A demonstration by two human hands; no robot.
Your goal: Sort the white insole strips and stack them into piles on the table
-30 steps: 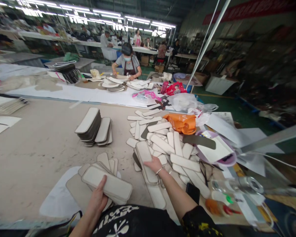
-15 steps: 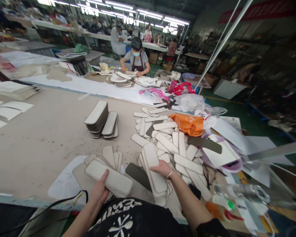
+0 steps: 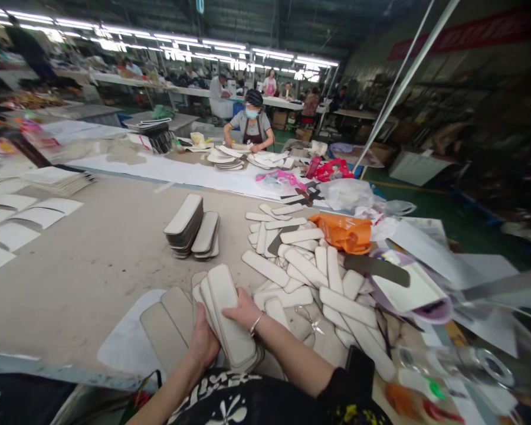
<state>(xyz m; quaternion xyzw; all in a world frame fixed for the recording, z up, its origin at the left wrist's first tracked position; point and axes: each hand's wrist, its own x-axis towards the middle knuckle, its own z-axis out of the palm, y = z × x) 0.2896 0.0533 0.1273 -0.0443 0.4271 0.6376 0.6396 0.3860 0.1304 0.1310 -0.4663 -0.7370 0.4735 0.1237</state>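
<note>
A fanned bundle of pale, round-cornered padded strips (image 3: 219, 289) stands tilted between my two hands, close to my body. My left hand (image 3: 205, 341) is wrapped round its left side. On the right side my right hand (image 3: 243, 310), with a bracelet at the wrist, grips the strips with the thumb on the front one. Larger beige panels (image 3: 166, 321) lie flat just left of the bundle. To the right spreads a loose heap of similar pale strips (image 3: 303, 265), and small scissors (image 3: 314, 321) rest near it.
Two neat stacks of strips (image 3: 184, 215) stand ahead on the table. An orange bag (image 3: 347, 233), a purple basin (image 3: 445, 310) and a dark phone-like object (image 3: 360, 369) are at the right. Across the table a masked co-worker (image 3: 251, 121) handles pale pieces. A slanted pole (image 3: 396, 88) rises at right.
My right hand has moved left with its strips, which now meet the strips in my left hand as one bundle. The scissors have come into sight. The view has shifted slightly.
</note>
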